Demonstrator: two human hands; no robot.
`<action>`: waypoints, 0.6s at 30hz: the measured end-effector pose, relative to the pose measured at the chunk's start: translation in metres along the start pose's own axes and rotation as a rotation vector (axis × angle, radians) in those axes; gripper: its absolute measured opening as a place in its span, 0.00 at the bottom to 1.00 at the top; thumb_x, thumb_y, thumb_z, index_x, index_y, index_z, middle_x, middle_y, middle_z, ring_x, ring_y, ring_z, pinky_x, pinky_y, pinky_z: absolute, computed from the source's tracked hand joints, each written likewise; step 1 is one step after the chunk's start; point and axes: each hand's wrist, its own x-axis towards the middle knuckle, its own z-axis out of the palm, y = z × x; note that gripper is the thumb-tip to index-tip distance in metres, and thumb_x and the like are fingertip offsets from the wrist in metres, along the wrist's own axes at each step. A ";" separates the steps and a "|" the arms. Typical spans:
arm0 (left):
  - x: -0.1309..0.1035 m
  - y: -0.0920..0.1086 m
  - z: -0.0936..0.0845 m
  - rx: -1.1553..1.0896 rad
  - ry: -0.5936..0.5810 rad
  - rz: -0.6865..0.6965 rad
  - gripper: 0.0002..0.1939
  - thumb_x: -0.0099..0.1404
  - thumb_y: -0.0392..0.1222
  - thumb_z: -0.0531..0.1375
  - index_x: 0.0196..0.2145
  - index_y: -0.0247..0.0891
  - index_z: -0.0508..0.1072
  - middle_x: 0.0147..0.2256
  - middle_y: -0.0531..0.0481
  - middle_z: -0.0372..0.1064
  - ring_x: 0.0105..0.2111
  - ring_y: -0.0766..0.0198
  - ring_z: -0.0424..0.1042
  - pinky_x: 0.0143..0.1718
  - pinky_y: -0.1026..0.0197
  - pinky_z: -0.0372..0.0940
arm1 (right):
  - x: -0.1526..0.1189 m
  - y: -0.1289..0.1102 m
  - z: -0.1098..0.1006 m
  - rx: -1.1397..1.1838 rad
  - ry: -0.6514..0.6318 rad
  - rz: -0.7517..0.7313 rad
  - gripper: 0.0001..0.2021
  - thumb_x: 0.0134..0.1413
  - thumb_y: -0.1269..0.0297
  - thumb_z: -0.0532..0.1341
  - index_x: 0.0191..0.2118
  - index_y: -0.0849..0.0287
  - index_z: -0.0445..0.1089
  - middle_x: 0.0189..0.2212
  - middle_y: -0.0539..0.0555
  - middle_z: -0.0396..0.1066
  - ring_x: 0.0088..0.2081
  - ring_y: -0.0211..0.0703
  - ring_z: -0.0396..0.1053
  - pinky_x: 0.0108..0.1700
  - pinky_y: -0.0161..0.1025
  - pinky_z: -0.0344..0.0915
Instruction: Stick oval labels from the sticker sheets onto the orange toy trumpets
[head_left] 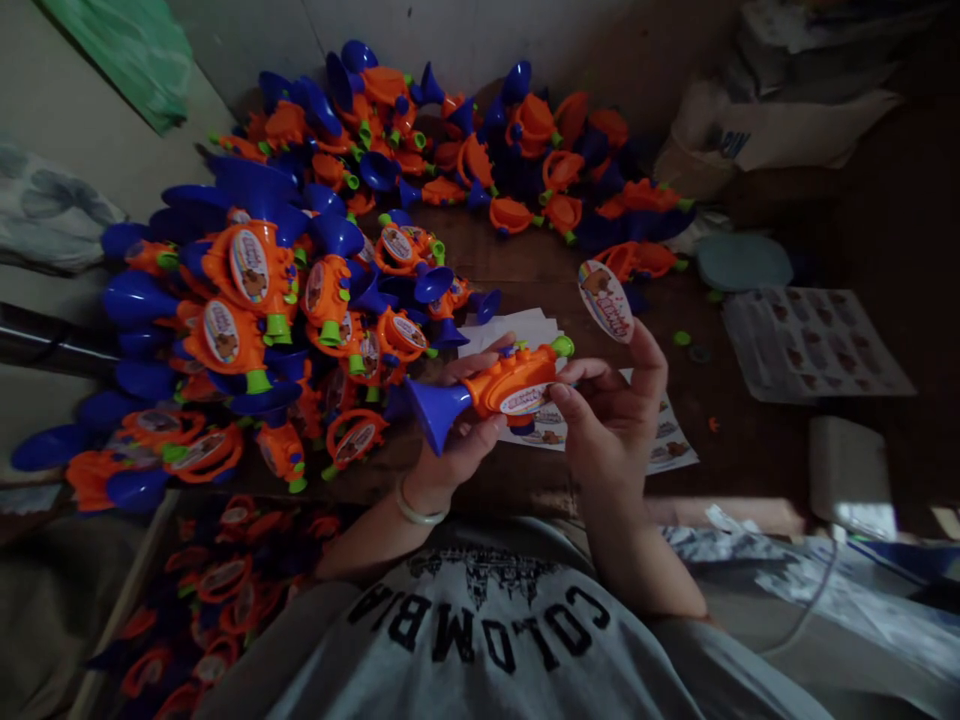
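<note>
Left hand: the person's left hand (454,462) supports from the bell side, with fingers behind and thumb below; its grip is clamped on an orange plastic toy trumpet with blue bell and green mouthpiece (517,372).
Right hand: the person's right hand (615,425) is raised with the palm turned inward; thumb and one finger meet near the mouthpiece end, and I cannot tell whether this grip pinches the toy or only presses it.
Raised finger: its tip touches the edge of a loose oval white paper label (604,298), which stands above the toy.
Arms: both forearms are bare and come up from below; a pale ring bracelet (420,508) is around the left wrist.
Trumpet position: it is held in front of the chest, tilted, the bell to the left.
Trumpet label: a white oval label (523,400) lies on its side; the letters are too small to read.
Loose label print: a brown figure, a rainbow stripe and curved reddish letters, which I cannot read.
Shirt: a grey cloth shirt (420,690) shows "COLOMBIA" in black, upside down from this view.
Worktop: on the brown worktop (502,255), labelled trumpets (250,265) are heaped at left; printed label sheets (817,335) lie at right.
</note>
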 end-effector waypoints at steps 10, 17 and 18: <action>0.000 0.005 0.006 0.069 -0.100 0.038 0.25 0.69 0.40 0.68 0.61 0.50 0.69 0.69 0.46 0.65 0.71 0.49 0.63 0.70 0.44 0.66 | -0.001 -0.006 -0.002 -0.060 0.003 -0.044 0.37 0.57 0.68 0.72 0.67 0.35 0.60 0.35 0.44 0.75 0.35 0.37 0.75 0.36 0.34 0.78; -0.002 0.007 0.010 0.122 -0.051 -0.009 0.24 0.68 0.45 0.69 0.59 0.49 0.69 0.66 0.45 0.67 0.71 0.47 0.64 0.71 0.41 0.64 | -0.002 -0.007 -0.003 -0.061 0.006 -0.050 0.37 0.57 0.70 0.70 0.68 0.36 0.59 0.36 0.44 0.74 0.35 0.36 0.75 0.36 0.32 0.78; -0.002 0.007 0.011 0.119 -0.036 -0.013 0.24 0.68 0.45 0.68 0.59 0.50 0.69 0.66 0.45 0.67 0.71 0.48 0.64 0.71 0.42 0.64 | -0.002 -0.008 -0.003 -0.066 0.007 -0.052 0.38 0.57 0.71 0.70 0.68 0.37 0.59 0.36 0.44 0.75 0.35 0.35 0.75 0.36 0.32 0.78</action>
